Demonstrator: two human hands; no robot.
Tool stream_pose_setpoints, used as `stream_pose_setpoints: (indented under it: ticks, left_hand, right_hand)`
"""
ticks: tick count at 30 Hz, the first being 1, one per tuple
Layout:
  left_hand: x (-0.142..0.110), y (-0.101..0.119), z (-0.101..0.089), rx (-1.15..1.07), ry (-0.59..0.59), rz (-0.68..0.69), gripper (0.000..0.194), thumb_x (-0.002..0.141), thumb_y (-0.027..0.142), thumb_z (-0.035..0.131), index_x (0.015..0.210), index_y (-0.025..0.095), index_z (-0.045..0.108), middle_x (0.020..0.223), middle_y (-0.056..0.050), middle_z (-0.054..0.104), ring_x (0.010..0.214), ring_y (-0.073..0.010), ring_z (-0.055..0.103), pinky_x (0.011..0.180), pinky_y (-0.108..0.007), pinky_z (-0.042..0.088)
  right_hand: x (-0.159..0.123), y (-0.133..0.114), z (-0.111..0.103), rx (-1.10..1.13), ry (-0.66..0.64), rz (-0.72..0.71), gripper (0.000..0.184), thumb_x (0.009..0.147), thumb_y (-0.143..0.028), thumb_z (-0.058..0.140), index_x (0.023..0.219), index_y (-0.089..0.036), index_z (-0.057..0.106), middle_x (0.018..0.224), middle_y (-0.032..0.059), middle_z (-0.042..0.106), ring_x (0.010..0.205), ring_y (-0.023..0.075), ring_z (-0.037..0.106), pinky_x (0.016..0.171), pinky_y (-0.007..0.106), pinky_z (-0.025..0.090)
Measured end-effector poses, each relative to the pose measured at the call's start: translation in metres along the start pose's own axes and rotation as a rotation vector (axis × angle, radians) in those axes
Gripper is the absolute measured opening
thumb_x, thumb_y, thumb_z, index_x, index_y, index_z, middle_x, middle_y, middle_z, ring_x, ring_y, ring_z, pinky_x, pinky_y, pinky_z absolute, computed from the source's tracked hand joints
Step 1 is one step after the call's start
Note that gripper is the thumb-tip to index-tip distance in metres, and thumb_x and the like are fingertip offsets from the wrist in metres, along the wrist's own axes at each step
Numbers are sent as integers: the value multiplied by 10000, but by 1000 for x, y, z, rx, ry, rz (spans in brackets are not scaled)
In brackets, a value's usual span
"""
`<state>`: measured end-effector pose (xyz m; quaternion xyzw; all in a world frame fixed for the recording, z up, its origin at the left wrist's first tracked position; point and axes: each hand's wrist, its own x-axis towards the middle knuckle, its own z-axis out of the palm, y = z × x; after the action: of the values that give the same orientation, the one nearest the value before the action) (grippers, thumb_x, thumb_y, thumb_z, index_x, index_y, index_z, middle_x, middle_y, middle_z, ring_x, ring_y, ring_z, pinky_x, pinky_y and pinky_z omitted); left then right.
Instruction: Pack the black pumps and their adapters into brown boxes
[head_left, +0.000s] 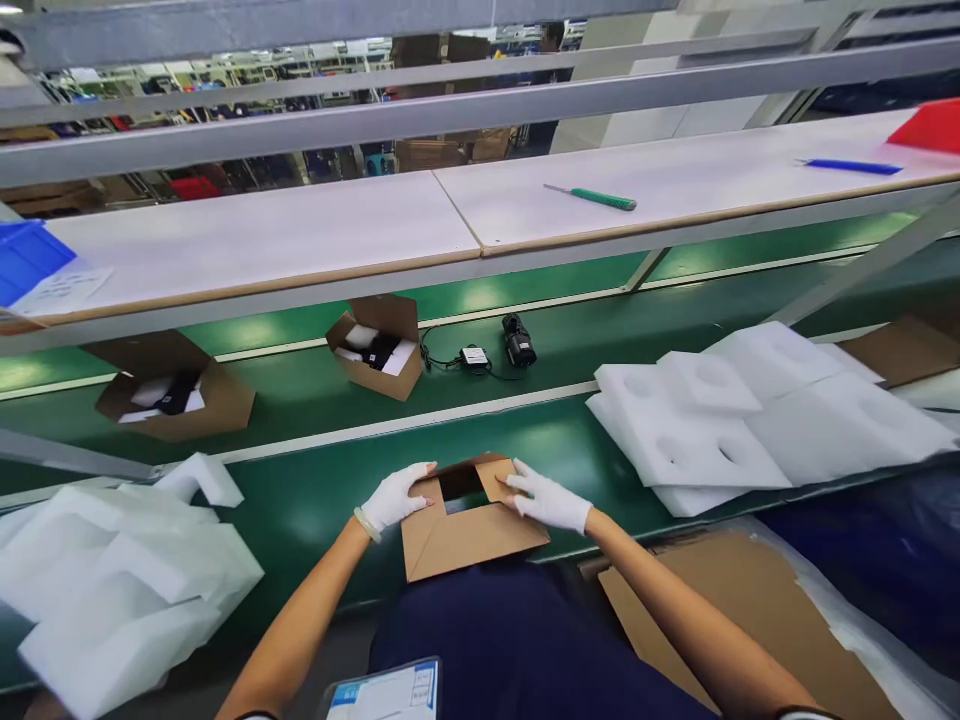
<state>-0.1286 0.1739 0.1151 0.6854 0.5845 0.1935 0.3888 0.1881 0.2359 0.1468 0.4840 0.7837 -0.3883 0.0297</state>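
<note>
A small brown cardboard box (465,530) lies on the green conveyor belt (315,500) right in front of me, its flaps partly folded with a dark gap on top. My left hand (396,496), in a white glove, presses on the left flap with its fingers laid over the cardboard. My right hand (547,497), also gloved, rests on the right flap, fingers stretched across it. Both hands touch only the box.
White foam inserts are piled at the left (112,580) and at the right (757,415). Two open boxes with contents (379,345) (172,390) and a black adapter with cable (517,340) sit farther back. Flat cardboard (757,610) lies at my right. A shelf above holds a green screwdriver (596,197).
</note>
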Motion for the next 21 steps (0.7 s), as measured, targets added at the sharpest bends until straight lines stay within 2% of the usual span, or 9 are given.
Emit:
stream_pose_setpoints:
  ticks: [2,4,7,9,11,14,16,18,21]
  left_hand:
    - [-5,-2,-5,96,-80,110,591,771,410,632,1328,247,518,1421,-56,495,1303,-236,456,1100,-376,353]
    - [-9,-2,-10,224,-148,175,632,765,470,636,1345,259,499,1452,-70,455,1292,-255,460,1072,-381,374]
    - [-11,4,-13,418,-240,218,596,762,553,620,1299,307,540,1510,-71,361,1223,-301,500,1002,-427,414]
    - [-9,12,-10,507,-261,199,486,797,558,575,1218,317,602,1523,-64,334,1157,-303,529,953,-439,431]
    - [-5,21,-3,549,-229,119,480,825,527,545,1238,286,583,1474,-89,408,1103,-291,548,915,-425,442]
    - [4,34,11,595,-142,-87,693,792,487,588,1388,176,417,1269,-159,575,1043,-307,565,847,-416,456]
    - [7,41,20,623,-96,-190,784,754,472,629,1410,131,368,1169,-173,610,1025,-330,566,817,-425,454]
    - [7,43,29,608,-46,-221,768,738,456,649,1389,136,395,1166,-172,601,1042,-340,557,825,-435,446]
    - [0,37,39,458,81,-201,740,713,445,682,1354,170,435,1251,-156,567,1150,-343,509,913,-454,421]
  right_hand:
    - [17,-7,-12,8,106,9,367,842,-353,483,1138,-222,656,1411,89,463,1361,270,349,1045,366,365]
    - [36,-18,-18,-7,115,9,438,795,-364,549,1192,-192,618,1405,112,467,1323,277,402,1036,363,373]
    - [58,-38,-13,-174,-149,-45,761,639,-421,713,1332,-180,512,1342,145,517,1211,323,501,975,399,419]
    - [64,-47,-5,-338,-247,-38,863,565,-444,761,1347,-197,494,1254,146,570,1150,355,528,909,432,443]
    - [65,-52,3,-445,-220,-9,841,551,-461,764,1313,-208,513,1185,142,592,1096,358,545,850,433,453]
    - [59,-53,13,-536,-131,18,729,568,-430,759,1224,-186,552,1145,152,590,1055,343,549,812,414,447]
    - [53,-53,18,-585,-63,31,669,599,-406,746,1194,-171,551,1142,161,584,1054,339,539,805,414,440]
    - [46,-52,23,-598,-6,31,637,636,-422,721,1190,-167,539,1149,162,578,1062,332,527,811,421,431]
    - [35,-46,27,-579,50,9,654,652,-468,698,1204,-164,520,1176,166,570,1086,337,505,838,442,417]
